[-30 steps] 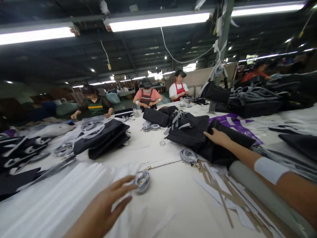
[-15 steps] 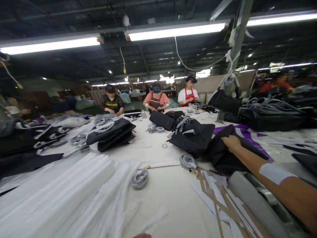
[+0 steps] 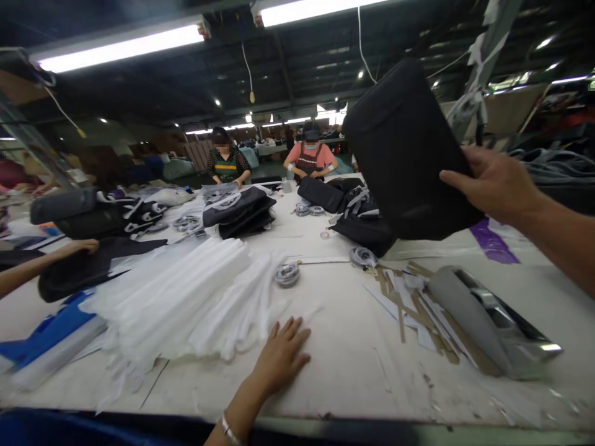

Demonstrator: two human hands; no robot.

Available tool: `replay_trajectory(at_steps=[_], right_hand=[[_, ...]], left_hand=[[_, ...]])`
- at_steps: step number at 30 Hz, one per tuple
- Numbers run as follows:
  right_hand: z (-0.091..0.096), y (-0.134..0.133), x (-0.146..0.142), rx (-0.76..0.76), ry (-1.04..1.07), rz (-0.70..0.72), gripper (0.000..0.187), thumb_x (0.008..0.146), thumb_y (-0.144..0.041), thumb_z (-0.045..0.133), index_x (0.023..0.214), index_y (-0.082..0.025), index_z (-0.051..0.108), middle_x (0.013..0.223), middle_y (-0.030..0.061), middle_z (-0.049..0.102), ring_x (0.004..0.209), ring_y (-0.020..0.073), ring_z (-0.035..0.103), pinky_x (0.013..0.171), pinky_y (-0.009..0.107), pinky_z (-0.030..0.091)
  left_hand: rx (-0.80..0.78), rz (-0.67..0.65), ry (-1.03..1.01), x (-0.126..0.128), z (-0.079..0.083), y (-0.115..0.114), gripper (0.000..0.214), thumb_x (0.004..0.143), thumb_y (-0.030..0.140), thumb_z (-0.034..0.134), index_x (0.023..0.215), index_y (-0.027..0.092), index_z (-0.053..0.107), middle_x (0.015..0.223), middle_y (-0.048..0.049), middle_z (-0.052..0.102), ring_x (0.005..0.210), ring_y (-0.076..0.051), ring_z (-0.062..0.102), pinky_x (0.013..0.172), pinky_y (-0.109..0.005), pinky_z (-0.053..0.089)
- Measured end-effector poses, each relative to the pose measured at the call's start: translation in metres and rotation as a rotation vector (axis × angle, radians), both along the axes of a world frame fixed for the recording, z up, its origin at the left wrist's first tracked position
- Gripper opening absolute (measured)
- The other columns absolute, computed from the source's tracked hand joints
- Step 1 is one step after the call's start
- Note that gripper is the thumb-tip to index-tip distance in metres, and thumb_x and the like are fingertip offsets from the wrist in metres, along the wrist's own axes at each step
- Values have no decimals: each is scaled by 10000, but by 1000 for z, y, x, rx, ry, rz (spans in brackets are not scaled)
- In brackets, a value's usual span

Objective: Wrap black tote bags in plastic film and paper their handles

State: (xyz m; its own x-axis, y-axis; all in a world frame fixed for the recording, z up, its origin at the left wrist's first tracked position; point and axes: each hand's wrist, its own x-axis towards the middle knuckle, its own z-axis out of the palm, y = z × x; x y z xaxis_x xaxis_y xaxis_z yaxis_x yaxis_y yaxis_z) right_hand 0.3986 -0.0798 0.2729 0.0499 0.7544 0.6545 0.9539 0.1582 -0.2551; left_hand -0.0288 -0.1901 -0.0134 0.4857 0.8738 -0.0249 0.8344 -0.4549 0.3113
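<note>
— Where is the black fabric piece (image 3: 409, 155)?
— Up in the air above the far right of the worktop (image 3: 344, 365), its edge pinched in the right hand (image 3: 493, 183), thumb across the near face.
— And the left hand (image 3: 281, 354)?
— Palm down on the worktop, fingers spread, grasping nothing.
— What crowds it?
— White sheets (image 3: 186, 291) heaped just to its left, with a coiled strap (image 3: 287, 274) beyond the fingertips, beside the heap.
— And on the right?
— A grey dispenser-like object (image 3: 469, 310) next to loose card strips (image 3: 423, 303); they lie below the raised piece.
— Anything blocked from view?
— The piece covers part of the black bags (image 3: 367, 232) and whatever is directly behind it.
— Anyone close?
— A co-worker's hand (image 3: 83, 246) at far left, on dark fabric (image 3: 102, 257); two people (image 3: 311, 158) across the worktop.
</note>
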Motion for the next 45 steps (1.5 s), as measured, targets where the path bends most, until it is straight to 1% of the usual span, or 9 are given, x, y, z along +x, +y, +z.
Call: replay_trajectory(at_steps=[6,13,18,23,28,33,36,40,45], right_hand=[[-33,-58,-66,-107,-100,362,385,918,-332,599,1248,-139,645,1128,63,722,986,210,666,931,311,456],[-143,-107,-113,-591,-243,772,357,910,-274,529,1246,-244,646,1191,55,714,1056,256,683,918,366,540],[-176,-133,-99,-530,-191,707,405,938,-311,513,1328,-243,596,1269,92,668,1147,271,635,987,432,516],[-183,-147,-42,-465,-153,534,429,915,-406,565,1317,-264,609,1300,84,653,1201,314,603,1041,503,481],[-233,-162,-22,-486,206,382,612,893,-503,582,1429,-226,480,1424,125,550,1188,328,617,976,483,547],[-270,-182,-45,-361,488,337,708,871,-481,646,1488,-266,374,1534,92,417,1337,301,487,1111,471,432],[-276,-187,-50,-291,628,362,640,873,-456,653,1451,-293,430,1515,63,446,1351,278,473,1119,439,430],[-285,-189,-54,-234,689,305,579,890,-466,623,1419,-289,469,1521,70,432,1380,284,432,1098,458,453],[-299,-193,-72,-204,658,182,670,902,-497,592,1493,-284,359,1570,80,353,1446,287,319,1179,531,303]], left_hand=[[120,427,-254,-24,-23,34,457,920,222,482,1344,64,549,1504,-220,418,1426,-333,365,1172,-504,299],[-37,457,-718,-53,-17,54,388,859,193,507,1203,183,686,1279,-96,671,1265,-278,566,1121,-435,386],[-83,514,-900,-57,-6,48,423,900,399,532,1204,144,681,1285,-136,661,1248,-279,579,1116,-440,385],[-286,404,-1275,-39,29,-5,596,930,599,465,1338,183,589,1407,-131,570,1318,-295,518,1111,-446,398],[-338,510,-1370,-11,32,-52,649,941,633,414,1480,272,417,1531,-58,435,1438,-268,359,1184,-442,305],[-100,645,-1278,8,7,-75,694,899,561,568,1496,260,381,1538,-50,427,1461,-257,312,1229,-422,193],[-32,680,-1177,4,6,-82,615,952,599,417,1448,238,457,1507,-62,468,1449,-257,337,1220,-433,226],[145,674,-828,-8,44,-67,559,940,597,434,1373,259,540,1523,-63,443,1428,-278,373,1193,-467,290],[88,135,-446,28,113,6,470,900,505,556,1304,271,606,1288,-43,665,1198,-252,613,1069,-415,467]])
